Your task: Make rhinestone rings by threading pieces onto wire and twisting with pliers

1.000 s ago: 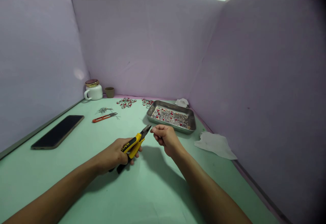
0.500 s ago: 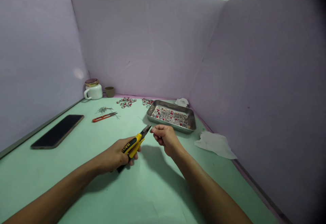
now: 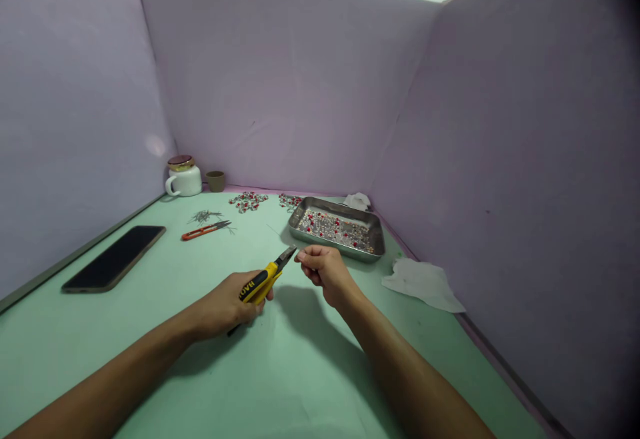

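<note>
My left hand (image 3: 231,307) is wrapped round yellow-and-black pliers (image 3: 261,284), their jaws pointing up and to the right. The pliers' handles look squeezed close together. Just beyond the jaw tips, my right hand (image 3: 325,270) pinches thumb against forefinger on something too small to make out. Behind my right hand stands a metal tray (image 3: 299,234) with many small clear and red beads (image 3: 337,229) in it.
Orange thread snips (image 3: 203,231) lie beside a heap of thin metal pins (image 3: 204,216). A phone (image 3: 115,258) is at left. Farther back are red-and-clear beaded pieces (image 3: 249,202), a lidded white mug (image 3: 185,180) and a small brown cup (image 3: 215,182). White paper (image 3: 423,284) lies at right.
The pliers' handles have come closer together as my left fingers tightened. My right hand has stayed nearly still at the jaw tips.
</note>
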The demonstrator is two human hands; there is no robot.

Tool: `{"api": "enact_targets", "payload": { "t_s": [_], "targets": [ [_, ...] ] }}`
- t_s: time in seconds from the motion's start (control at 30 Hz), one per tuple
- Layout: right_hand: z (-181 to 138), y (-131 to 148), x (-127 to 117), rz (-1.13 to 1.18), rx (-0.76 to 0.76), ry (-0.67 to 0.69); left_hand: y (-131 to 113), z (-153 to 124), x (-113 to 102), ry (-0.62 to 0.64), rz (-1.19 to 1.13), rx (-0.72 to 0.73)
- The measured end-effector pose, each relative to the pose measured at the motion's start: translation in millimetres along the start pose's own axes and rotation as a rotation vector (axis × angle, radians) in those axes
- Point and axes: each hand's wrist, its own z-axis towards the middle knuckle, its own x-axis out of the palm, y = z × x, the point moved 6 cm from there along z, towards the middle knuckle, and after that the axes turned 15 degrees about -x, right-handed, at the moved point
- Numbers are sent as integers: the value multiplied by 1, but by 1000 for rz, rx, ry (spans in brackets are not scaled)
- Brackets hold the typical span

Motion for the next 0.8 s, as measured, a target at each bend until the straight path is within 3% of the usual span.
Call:
{"api": "enact_targets", "payload": {
  "t_s": [0.27, 0.6, 0.7, 0.8],
  "targets": [
    [1, -5, -4, -58, -18, -7, 7, 7, -3, -93, 176, 53],
    [2, -10, -5, -128, -38, -53, 12, 4, -7, -414, 427, -40],
    [4, -11, -5, -159, -51, -38, 10, 4, -8, -440, 377, -27],
    [7, -13, -7, -214, -66, -5, 9, 7, -12, -368, 195, -13]
  ]
}}
